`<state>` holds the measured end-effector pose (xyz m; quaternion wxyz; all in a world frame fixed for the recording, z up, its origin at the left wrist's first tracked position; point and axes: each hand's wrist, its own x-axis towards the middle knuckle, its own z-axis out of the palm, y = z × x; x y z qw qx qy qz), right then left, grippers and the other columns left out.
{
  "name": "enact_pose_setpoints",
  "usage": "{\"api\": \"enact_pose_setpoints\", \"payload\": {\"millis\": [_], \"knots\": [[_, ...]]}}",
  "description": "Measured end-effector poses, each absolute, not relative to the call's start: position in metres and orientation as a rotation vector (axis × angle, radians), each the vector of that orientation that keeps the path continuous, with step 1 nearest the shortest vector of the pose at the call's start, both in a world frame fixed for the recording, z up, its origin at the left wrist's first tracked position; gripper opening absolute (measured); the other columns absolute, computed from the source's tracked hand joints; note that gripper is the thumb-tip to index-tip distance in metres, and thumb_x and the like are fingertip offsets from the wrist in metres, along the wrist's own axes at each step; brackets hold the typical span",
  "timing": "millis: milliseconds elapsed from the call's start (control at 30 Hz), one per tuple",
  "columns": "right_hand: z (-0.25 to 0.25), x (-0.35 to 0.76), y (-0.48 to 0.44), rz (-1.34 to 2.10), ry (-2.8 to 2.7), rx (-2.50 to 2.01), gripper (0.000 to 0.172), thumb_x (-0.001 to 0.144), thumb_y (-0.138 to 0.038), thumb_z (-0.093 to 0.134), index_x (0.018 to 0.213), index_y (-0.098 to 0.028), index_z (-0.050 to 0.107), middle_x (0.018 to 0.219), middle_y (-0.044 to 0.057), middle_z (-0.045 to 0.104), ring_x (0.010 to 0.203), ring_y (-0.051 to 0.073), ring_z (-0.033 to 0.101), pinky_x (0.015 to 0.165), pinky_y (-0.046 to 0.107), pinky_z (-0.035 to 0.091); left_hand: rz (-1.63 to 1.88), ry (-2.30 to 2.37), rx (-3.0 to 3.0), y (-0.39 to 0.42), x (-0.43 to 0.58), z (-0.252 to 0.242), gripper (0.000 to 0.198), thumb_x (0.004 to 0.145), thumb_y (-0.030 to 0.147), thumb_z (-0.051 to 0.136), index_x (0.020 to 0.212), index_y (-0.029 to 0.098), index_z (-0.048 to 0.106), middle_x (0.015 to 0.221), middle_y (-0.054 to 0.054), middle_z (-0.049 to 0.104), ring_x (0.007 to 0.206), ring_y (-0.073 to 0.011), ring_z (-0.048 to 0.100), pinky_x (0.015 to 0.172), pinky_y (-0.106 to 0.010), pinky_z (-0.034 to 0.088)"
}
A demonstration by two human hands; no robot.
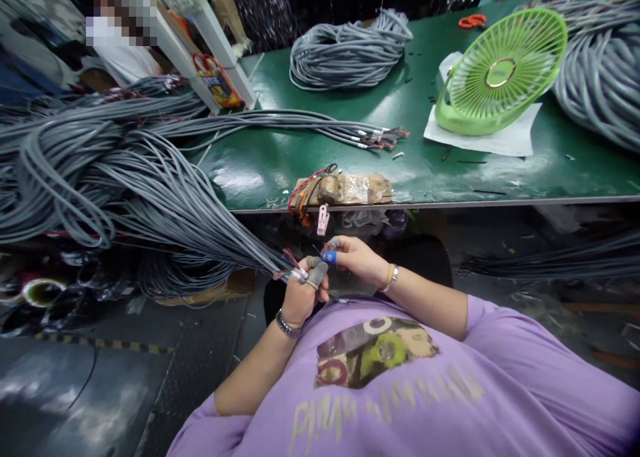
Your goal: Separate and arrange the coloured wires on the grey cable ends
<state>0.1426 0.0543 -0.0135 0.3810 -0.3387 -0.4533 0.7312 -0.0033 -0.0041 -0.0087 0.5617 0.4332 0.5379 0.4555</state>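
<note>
My left hand (303,290) is closed around the stripped end of a grey cable (240,247), one of a big bundle of grey cables (100,177) that sweeps in from the left. Grey finger cots cover its fingertips. My right hand (355,257), with a blue taped fingertip, pinches thin coloured wires (320,250) sticking out of that cable end. Both hands meet just below the front edge of the green table (310,167), above my lap in a purple shirt.
On the table's front edge sits a taped wooden fixture (343,190) with red wires and a pink clip. Behind it lie finished cables (300,120), a cable coil (350,53), a green fan (500,70), orange scissors (471,21). Another person sits far left.
</note>
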Motion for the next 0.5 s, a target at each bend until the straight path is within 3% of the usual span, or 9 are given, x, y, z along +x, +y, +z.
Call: {"api": "enact_pose_setpoints", "payload": {"millis": [67,167,333,500], "knots": [[-0.011,0.141,0.059,1.829,-1.274,-0.86,0.031,0.06,-0.036,0.078,0.072,-0.014,0.059,0.065,-0.003,0.056,0.058,0.008,0.046,0.057,0.023,0.038,0.972,1.293,1.089,-0.004,-0.007,-0.008,0.03,0.08,0.045,0.063,0.077,0.017,0.052,0.057,0.004,0.061,0.04,-0.0093,0.057,0.037,-0.018,0.042],[-0.007,0.141,0.066,1.798,-1.414,-0.864,0.026,0.062,-0.033,0.076,0.069,-0.014,0.061,0.063,-0.002,0.056,0.06,0.01,0.048,0.061,0.025,0.039,0.878,1.358,1.232,-0.004,-0.012,-0.005,0.028,0.082,0.042,0.06,0.074,0.016,0.054,0.056,0.002,0.061,0.04,-0.009,0.057,0.037,-0.017,0.038],[-0.005,0.14,0.066,1.839,-1.291,-0.902,0.031,0.061,-0.038,0.077,0.068,-0.013,0.06,0.058,-0.003,0.054,0.052,0.007,0.042,0.051,0.022,0.033,1.007,1.408,1.253,-0.003,-0.012,-0.004,0.035,0.086,0.043,0.056,0.064,0.017,0.05,0.046,0.006,0.049,0.031,-0.0044,0.043,0.034,-0.016,0.031],[-0.008,0.14,0.054,1.829,-1.168,-0.96,0.034,0.061,-0.042,0.077,0.068,-0.014,0.059,0.056,-0.005,0.051,0.048,0.006,0.037,0.046,0.021,0.028,1.25,1.383,1.025,0.0,-0.004,-0.008,0.032,0.083,0.044,0.059,0.068,0.016,0.054,0.052,0.004,0.055,0.035,-0.0048,0.048,0.033,-0.016,0.027]]}}
